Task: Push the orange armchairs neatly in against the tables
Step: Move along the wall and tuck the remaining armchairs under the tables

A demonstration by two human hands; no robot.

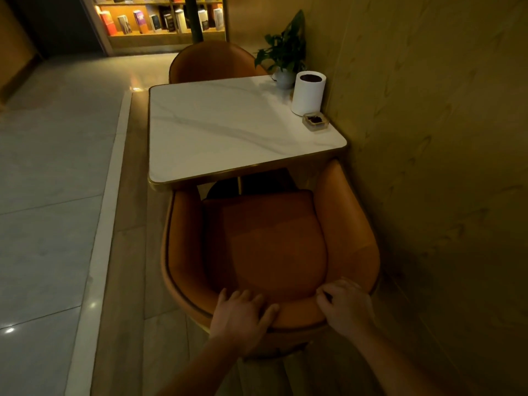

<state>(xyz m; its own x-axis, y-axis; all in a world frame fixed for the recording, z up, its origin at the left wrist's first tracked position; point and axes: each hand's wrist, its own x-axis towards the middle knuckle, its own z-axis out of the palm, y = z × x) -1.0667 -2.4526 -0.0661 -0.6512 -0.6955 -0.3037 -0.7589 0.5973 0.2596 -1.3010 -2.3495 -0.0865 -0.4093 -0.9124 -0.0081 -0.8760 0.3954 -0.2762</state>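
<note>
Both hands are on the back of the near armchair. The left hand lies palm down over the top edge of the backrest, fingers spread and curled over the rim, thumb angled toward the middle. The right hand sits a little further along the same rim, fingers bent and clamped onto the edge (knuckles up, fingertips tucked toward the seat side). Bare forearms run down out of the bottom of the view.

The chair faces the table, its arms reaching up to the table's near edge; the left arm tip is right under the gold-trimmed corner, the right arm tip rises just beside the far corner next to the wall. Most of the seat cushion is out in the open, only its front lying close to the table's shadow. The chair sits slightly turned relative to the table edge.

Across the table, a second armchair stands tucked against the far side, only its rounded back showing. On the marble-look top, by the wall: a white cylinder, a small clear box with something dark inside, and a potted plant at the far corner. Lit bookshelves glow in the background, pale floor tiles off to the left.
</note>
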